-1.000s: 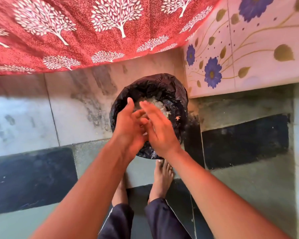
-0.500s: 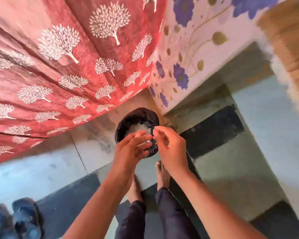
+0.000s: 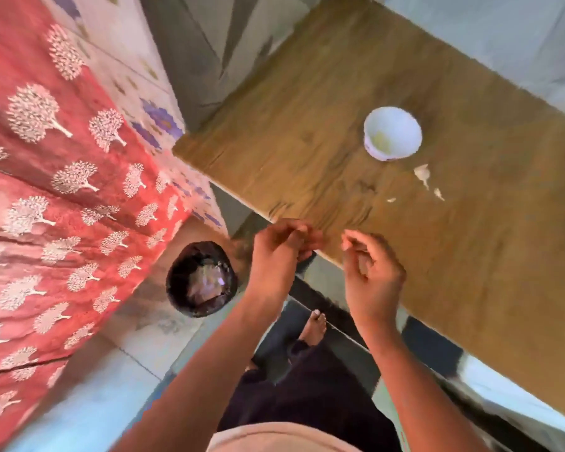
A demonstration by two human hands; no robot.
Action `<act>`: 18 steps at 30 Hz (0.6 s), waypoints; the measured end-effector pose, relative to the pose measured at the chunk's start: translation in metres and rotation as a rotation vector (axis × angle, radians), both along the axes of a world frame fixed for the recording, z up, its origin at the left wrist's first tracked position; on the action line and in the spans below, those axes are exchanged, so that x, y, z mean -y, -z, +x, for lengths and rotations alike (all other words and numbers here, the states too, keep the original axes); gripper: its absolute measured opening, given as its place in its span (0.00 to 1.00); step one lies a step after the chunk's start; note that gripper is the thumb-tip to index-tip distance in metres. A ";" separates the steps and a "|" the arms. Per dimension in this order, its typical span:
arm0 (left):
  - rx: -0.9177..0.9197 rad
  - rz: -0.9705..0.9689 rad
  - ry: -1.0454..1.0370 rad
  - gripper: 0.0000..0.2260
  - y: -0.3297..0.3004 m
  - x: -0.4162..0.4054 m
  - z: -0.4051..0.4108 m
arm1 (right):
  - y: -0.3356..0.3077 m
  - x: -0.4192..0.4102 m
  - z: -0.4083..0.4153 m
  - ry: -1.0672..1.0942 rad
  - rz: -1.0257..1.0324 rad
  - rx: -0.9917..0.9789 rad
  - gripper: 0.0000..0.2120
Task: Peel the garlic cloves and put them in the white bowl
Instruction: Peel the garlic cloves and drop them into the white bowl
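A white bowl (image 3: pixel 392 133) stands on the wooden table (image 3: pixel 307 125), with pale peeled garlic in its bottom. Just to its near right lies a garlic clove (image 3: pixel 422 172), with small skin scraps (image 3: pixel 438 193) beside it. My left hand (image 3: pixel 278 252) hovers at the table's near edge, fingers loosely curled, fingertips close to the thumb. My right hand (image 3: pixel 369 269) is over the same edge, fingers loosely curled with the palm showing. I see nothing held in either hand, though the frame is blurred.
A bin lined with a black bag (image 3: pixel 201 278) stands on the floor left of my hands, with pale skins inside. A red cloth with white trees (image 3: pixel 62 190) hangs at the left. My bare foot (image 3: pixel 313 324) is on the tiled floor below the table edge.
My view has swung right from the bin to the table. Both hands have left the bin and moved apart, up to the table's near edge.
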State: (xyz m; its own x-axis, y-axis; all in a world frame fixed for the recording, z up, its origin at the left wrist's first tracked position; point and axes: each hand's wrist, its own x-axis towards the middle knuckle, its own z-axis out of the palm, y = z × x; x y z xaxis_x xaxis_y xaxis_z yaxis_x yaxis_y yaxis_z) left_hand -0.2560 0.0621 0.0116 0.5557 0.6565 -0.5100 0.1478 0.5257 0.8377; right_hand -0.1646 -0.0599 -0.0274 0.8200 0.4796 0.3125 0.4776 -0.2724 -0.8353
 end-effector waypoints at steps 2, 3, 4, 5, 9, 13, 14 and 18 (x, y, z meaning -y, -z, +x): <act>-0.012 0.162 0.118 0.06 -0.001 0.014 0.035 | -0.002 0.024 0.028 0.090 -0.059 0.064 0.11; -0.032 0.289 0.182 0.06 0.003 0.021 0.052 | -0.002 0.034 0.041 0.113 -0.093 0.094 0.11; -0.069 0.427 0.242 0.08 0.006 0.026 0.067 | 0.001 0.043 0.051 0.128 -0.127 0.125 0.11; -0.106 0.551 0.282 0.10 0.010 0.031 0.084 | 0.004 0.051 0.064 0.149 -0.157 0.148 0.12; -0.209 0.954 0.420 0.17 0.034 0.040 0.140 | 0.029 0.071 0.105 0.142 -0.260 0.221 0.13; -0.298 1.108 0.409 0.12 0.059 0.046 0.171 | 0.041 0.087 0.126 0.029 -0.272 0.236 0.11; -0.309 1.151 0.386 0.08 0.063 0.047 0.173 | 0.042 0.087 0.127 0.012 -0.272 0.224 0.10; -0.323 1.247 0.388 0.02 0.065 0.052 0.170 | 0.040 0.093 0.130 -0.043 -0.270 0.181 0.11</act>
State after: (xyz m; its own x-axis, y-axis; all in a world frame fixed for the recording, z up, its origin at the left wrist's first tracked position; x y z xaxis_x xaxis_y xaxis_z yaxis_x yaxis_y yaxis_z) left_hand -0.0856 0.0104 -0.0537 0.7794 0.6042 0.1658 0.3923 -0.6770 0.6227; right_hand -0.0342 -0.1524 -0.0674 0.7403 0.5976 0.3080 0.6272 -0.4489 -0.6365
